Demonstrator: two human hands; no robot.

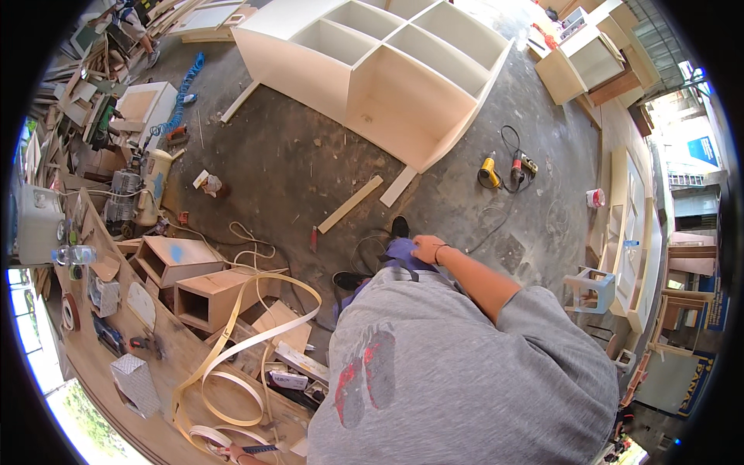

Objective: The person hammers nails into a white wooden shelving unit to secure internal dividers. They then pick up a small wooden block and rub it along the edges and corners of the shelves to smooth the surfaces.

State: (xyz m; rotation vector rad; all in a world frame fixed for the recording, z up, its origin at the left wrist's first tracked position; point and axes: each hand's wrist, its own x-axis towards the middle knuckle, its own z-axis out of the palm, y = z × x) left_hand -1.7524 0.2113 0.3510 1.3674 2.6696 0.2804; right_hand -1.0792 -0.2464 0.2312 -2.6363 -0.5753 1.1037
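My right hand (425, 249) rests against my blue-purple trouser leg (400, 249), with a dark band on its wrist. Its fingers are curled in, and whatever lies inside them is hidden. At the lower edge, part of my left hand (235, 452) shows beside the bottom coil of a pale edging strip (209, 436); its fingers are too small and cut off to read. A dark blue ribbed tool (260, 448) lies right by that hand. The strip rises from there in wide loops over the wooden workbench (174, 418).
A large white-and-wood shelf cabinet (294, 66) lies ahead on battens. Loose wood strips (350, 204), power tools (490, 170) and cords are on the concrete floor. Wooden boxes (205, 298) stand at left beside a water bottle (75, 255). A small light-blue stool (590, 291) is at right.
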